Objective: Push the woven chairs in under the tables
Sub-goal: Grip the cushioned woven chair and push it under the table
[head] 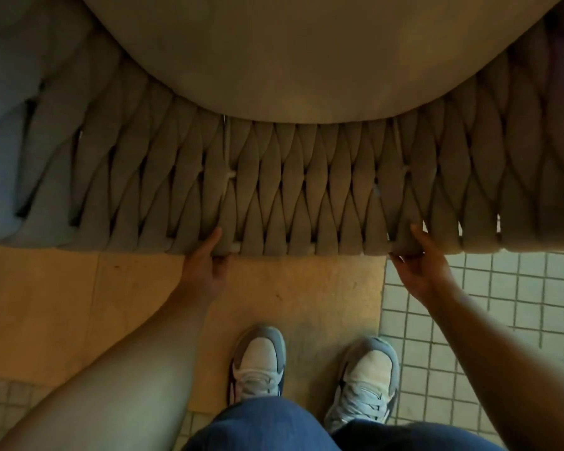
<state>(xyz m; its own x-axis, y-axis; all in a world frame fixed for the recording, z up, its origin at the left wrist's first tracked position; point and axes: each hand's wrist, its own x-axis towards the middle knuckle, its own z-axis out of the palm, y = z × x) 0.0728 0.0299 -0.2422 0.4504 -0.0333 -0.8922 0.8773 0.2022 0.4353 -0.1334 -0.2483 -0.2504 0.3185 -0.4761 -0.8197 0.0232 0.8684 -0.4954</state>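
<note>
Grey woven cord wraps the curved backrest (306,190) of the woven chair right in front of the person, its top rail running across the view with the pale seat cushion (290,53) beyond it. Both hands are on that rail. The left hand (209,265) has its thumb up on the inner weave and its fingers tucked under the rear edge, a grip pinching the rail. The right hand (417,262) does the same farther along, thumb over the top, fingers curled on the back. The person's shoes (258,362) stand close behind, on a tan floor slab (127,304) that meets small white floor tiles (502,304).

No desk is visible from here, so I cannot tell how far the chair has to travel or whether it is lined up. That is the main risk: pushed blind, the arms or seat could knock against a desk edge or leg. The seam between slab and tile could also catch a chair leg and tip or twist the chair. The soft cords might give under the fingers, so an uneven shove could swing the chair off line.
</note>
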